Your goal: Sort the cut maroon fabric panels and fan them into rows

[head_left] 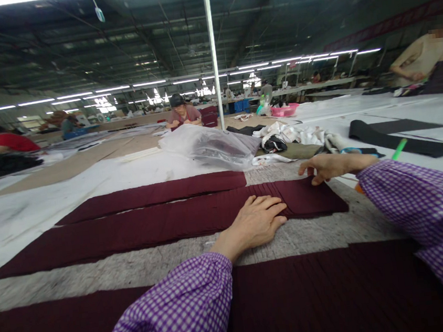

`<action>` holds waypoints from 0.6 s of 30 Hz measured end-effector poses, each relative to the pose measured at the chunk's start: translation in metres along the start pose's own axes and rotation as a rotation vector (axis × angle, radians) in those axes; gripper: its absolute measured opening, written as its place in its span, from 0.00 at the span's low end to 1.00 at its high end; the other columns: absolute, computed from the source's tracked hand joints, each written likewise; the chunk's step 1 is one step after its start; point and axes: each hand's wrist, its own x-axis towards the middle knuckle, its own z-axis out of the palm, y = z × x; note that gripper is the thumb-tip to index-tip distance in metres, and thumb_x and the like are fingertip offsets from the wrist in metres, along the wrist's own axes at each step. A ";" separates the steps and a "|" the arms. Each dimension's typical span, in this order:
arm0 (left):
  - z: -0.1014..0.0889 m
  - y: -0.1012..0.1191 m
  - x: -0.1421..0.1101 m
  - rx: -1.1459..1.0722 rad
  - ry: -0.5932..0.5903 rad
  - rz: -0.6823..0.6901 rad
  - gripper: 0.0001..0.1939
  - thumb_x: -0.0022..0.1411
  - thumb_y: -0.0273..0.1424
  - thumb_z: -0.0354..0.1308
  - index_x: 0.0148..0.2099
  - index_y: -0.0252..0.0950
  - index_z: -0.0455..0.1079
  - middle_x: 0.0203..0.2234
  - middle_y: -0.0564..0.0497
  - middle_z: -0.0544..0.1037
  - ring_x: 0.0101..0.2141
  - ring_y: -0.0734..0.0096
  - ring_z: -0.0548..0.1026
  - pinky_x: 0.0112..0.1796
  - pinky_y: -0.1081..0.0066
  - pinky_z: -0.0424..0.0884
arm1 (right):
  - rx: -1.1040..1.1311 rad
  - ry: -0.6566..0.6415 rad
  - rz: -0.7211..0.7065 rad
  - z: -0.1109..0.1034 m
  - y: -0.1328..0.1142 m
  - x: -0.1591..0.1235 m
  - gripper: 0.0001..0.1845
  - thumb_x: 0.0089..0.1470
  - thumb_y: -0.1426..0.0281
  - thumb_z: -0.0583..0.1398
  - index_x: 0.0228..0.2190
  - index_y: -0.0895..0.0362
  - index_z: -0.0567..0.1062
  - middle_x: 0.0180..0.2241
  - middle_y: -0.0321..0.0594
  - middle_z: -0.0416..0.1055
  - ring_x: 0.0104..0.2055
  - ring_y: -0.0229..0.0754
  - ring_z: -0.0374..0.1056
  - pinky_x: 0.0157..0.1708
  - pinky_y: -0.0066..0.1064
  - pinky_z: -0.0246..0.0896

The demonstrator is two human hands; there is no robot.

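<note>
A long row of overlapping maroon fabric pieces (pixel 195 213) runs across the grey table surface (pixel 319 235). My left hand (pixel 256 220) lies flat on this row, palm down with its fingers stretched out. At the row's right end, my right hand (pixel 326 166) hovers over or lightly touches the far edge. Its fingers are bent and apart, and no cloth shows between them. Behind lies a narrower maroon strip (pixel 161 194). Closer to me, more maroon fabric (pixel 318 293) is spread in overlapping layers, partly covered by my left sleeve.
A clear plastic bag (pixel 211 146) lies behind the strips, beside crumpled white cloth (pixel 301 132). Black fabric strips (pixel 401 139) rest at the right. A pink basin (pixel 285 110) and a white pole (pixel 213 56) stand farther back. Other people work at surrounding tables.
</note>
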 end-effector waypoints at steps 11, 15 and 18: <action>-0.003 0.002 -0.001 -0.008 -0.019 -0.020 0.22 0.74 0.37 0.46 0.64 0.36 0.65 0.64 0.48 0.69 0.63 0.59 0.64 0.64 0.53 0.56 | -0.010 -0.007 0.055 0.001 0.002 -0.001 0.16 0.64 0.70 0.63 0.51 0.58 0.71 0.41 0.40 0.73 0.30 0.35 0.71 0.26 0.27 0.70; -0.003 0.002 -0.001 -0.007 -0.019 -0.019 0.22 0.74 0.37 0.45 0.64 0.35 0.65 0.64 0.48 0.69 0.63 0.59 0.64 0.64 0.53 0.56 | -0.071 0.001 0.036 0.001 0.004 -0.001 0.16 0.63 0.69 0.63 0.51 0.59 0.71 0.40 0.40 0.74 0.28 0.34 0.70 0.26 0.27 0.69; -0.002 0.003 -0.001 -0.006 -0.015 -0.018 0.22 0.74 0.38 0.45 0.64 0.35 0.65 0.64 0.48 0.69 0.63 0.59 0.64 0.64 0.53 0.56 | -0.112 0.021 -0.009 0.001 0.003 -0.003 0.16 0.63 0.67 0.63 0.51 0.59 0.72 0.41 0.41 0.74 0.32 0.37 0.72 0.32 0.32 0.72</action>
